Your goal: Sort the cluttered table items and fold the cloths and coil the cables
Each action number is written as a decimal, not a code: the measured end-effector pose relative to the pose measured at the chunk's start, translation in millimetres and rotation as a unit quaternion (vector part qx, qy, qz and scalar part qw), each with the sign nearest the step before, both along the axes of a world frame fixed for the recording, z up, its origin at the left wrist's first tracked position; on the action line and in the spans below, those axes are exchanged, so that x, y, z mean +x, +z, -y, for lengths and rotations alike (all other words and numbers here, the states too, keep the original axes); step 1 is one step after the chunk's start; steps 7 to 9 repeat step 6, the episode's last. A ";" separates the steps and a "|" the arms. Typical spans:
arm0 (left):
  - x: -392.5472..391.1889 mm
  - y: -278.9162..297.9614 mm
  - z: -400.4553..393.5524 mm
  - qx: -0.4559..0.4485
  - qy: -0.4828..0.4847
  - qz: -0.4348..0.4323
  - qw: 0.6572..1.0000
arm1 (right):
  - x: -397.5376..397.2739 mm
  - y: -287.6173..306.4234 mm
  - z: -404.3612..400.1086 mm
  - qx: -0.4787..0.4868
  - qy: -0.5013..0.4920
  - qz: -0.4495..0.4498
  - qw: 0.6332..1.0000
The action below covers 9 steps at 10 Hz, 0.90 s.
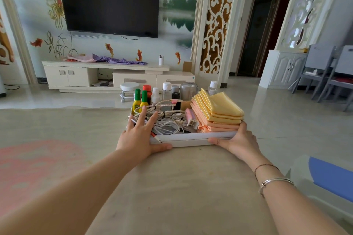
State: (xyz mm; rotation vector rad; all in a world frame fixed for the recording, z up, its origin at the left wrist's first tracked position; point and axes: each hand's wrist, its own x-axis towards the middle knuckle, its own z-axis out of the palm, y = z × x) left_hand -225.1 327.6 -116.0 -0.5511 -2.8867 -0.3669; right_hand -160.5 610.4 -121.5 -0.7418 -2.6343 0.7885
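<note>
A white tray (191,138) sits on the beige table (172,187). It holds a tangle of white and braided cables (168,120) on the left. On the right is a stack of folded yellow cloths (223,107) over folded orange cloths (215,127). Several small bottles (155,95) stand along its back. My left hand (137,135) rests with spread straight fingers on the cables, its thumb against the tray's front rim. My right hand (240,139) wraps the tray's front right corner, thumb along the rim, fingers hidden behind the side.
A pink patterned mat (34,168) lies on the table at the left. A blue object (332,177) sits at the right edge. Beyond the table are a white stool (129,89) and a TV cabinet (103,76) on the floor.
</note>
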 end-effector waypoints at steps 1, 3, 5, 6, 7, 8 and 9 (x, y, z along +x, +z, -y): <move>1.6 0.6 0.6 -0.006 -0.001 -0.001 1.000 | 2.0 0.4 1.4 -0.010 0.002 -0.003 1.000; 6.2 9.6 -2.9 -0.024 0.005 0.030 0.999 | 15.1 7.2 6.6 -0.051 -0.001 0.020 0.999; 36.5 35.1 -0.7 -0.042 0.010 0.039 0.998 | 43.5 21.4 22.4 -0.034 -0.017 0.068 0.997; 59.4 50.7 6.2 -0.033 -0.001 0.008 0.999 | 64.4 33.6 45.1 0.080 -0.017 0.033 0.996; 59.4 50.7 6.2 -0.033 -0.001 0.008 0.999 | 64.4 33.6 45.1 0.080 -0.017 0.033 0.996; 59.4 50.7 6.2 -0.033 -0.001 0.008 0.999 | 64.4 33.6 45.1 0.080 -0.017 0.033 0.996; 59.4 50.7 6.2 -0.033 -0.001 0.008 0.999 | 64.4 33.6 45.1 0.080 -0.017 0.033 0.996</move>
